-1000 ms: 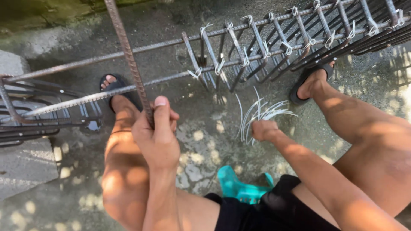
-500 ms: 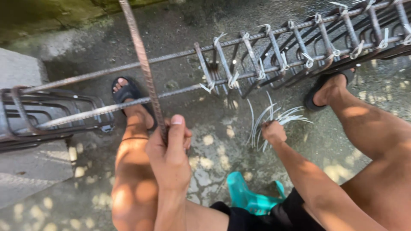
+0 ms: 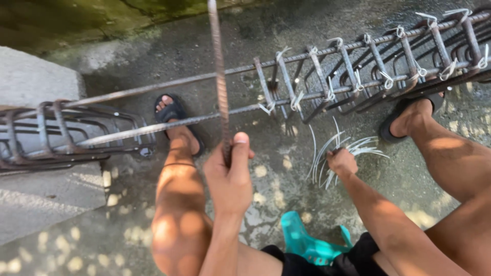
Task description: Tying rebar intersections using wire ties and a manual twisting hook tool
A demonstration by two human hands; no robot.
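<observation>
Left hand [image 3: 230, 176] clenched around a ribbed steel bar [image 3: 219, 82], thumb up, bar standing upright in front of the rebar cage [image 3: 327, 87] and crossing its two long rods. Right hand [image 3: 341, 161] down on the concrete floor [image 3: 286, 30], just below the cage, fingers closed on a fanned bundle of tie wires [image 3: 332, 148]. Cage lying across the view, rings bunched and wired at its right end, bare rods toward the left, more loose rings [image 3: 61, 133] on the concrete slab [image 3: 36, 82] there. Sandalled feet tucked under the cage. Teal stool [image 3: 307, 245] below, between the knees. Open floor beyond the cage's far side.
</observation>
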